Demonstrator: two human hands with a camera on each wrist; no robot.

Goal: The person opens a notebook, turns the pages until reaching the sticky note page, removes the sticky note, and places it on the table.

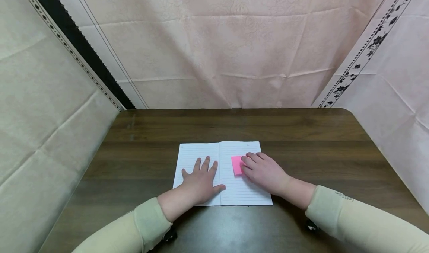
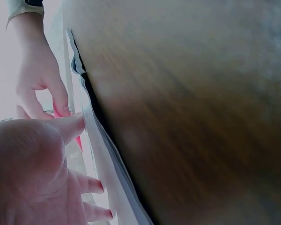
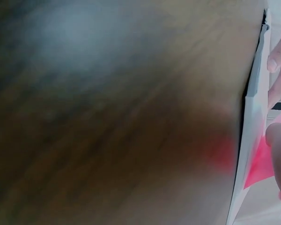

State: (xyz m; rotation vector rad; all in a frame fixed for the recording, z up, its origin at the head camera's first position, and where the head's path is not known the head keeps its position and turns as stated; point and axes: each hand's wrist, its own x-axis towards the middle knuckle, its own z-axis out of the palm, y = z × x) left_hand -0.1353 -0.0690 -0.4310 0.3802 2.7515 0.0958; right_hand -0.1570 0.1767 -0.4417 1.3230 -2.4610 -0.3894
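Observation:
An open lined notebook (image 1: 246,198) lies on the wooden table, its two pages spread flat. On the left page rests my left hand (image 1: 200,182), fingers spread and the thumb reaching over the centre fold. Above the right page, my right hand (image 1: 265,173) pinches a pink sticky note (image 1: 236,166) between thumb and fingers. The right wrist view shows the pink sticky note (image 3: 259,169) slanting up from the page, partly covered by the hand. In the left wrist view, the right hand's thumb (image 2: 57,96) points down at the pink paper.
The brown wooden table (image 1: 147,160) extends around the notebook on all sides. Pale patterned cloth (image 1: 214,52) hangs behind the table's far edge and along both sides. A dark object (image 1: 170,233) sits under the left cuff.

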